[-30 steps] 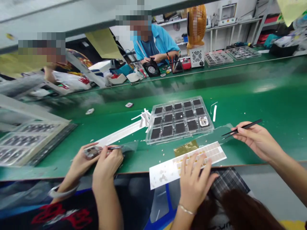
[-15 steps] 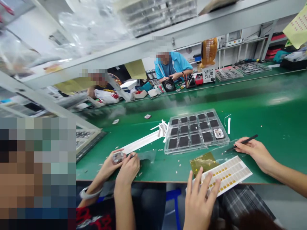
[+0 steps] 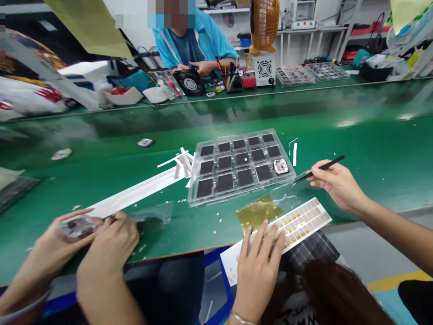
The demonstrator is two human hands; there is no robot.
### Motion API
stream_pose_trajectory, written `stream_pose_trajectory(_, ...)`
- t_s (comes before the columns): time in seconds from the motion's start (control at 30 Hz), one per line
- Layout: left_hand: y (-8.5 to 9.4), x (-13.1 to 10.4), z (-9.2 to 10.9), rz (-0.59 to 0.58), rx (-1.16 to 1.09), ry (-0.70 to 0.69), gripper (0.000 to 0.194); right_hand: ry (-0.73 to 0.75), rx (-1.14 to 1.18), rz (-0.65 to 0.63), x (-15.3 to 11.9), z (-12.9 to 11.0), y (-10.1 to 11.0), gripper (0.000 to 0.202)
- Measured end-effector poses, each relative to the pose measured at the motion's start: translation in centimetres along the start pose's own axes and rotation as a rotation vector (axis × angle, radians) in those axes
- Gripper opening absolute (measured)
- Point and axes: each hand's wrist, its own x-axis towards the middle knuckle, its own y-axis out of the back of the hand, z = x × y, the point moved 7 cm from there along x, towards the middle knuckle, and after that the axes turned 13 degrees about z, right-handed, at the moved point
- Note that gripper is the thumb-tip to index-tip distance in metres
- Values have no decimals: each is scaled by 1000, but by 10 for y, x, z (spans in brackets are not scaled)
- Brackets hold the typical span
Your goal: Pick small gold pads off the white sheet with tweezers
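My left hand (image 3: 260, 266) lies with fingers spread flat on a white sheet of small rectangular stickers (image 3: 302, 223), some amber and some greyish. The sheet overhangs the table's front edge; my thumb is hidden. To the right, my right hand (image 3: 333, 185) pinches black tweezers (image 3: 320, 169). Their tip points down-left, near the tray corner and a strip of clear film. A piece of gold film (image 3: 255, 212) with small yellow bits lies just beyond the sheet. Behind it stands a clear tray (image 3: 219, 197) with dark pads in its compartments; one compartment holds a white square part (image 3: 280, 166).
At left, a co-worker's hands (image 3: 113, 239) hold a clear-and-white part (image 3: 77, 225). White strips (image 3: 182, 164) and a long white sheet (image 3: 131, 192) lie left of the tray. Across the green table (image 3: 365, 149) sits a person in blue (image 3: 216, 36), near a fan (image 3: 264, 27).
The view has turned down and right, so the bench appears shifted left and up. My left hand stays on the sticker sheet, and my right hand still holds the tweezers near the tray.
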Motion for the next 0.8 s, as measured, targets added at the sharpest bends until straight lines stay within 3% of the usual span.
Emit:
stream_pose_trajectory(0.17,-7,-6,-4,-9,-44,58,28,-123,-154,-158,-9,32,-14,24)
stream_pose_trajectory(0.3,-5,-2,-6,4,-67,100,27,-155,-182,-148,-6,51,-18,25)
stream_pose_trajectory(0.8,-4,-1,-9,14,-107,154,24,-109,-243,-133,-4,52,-17,23)
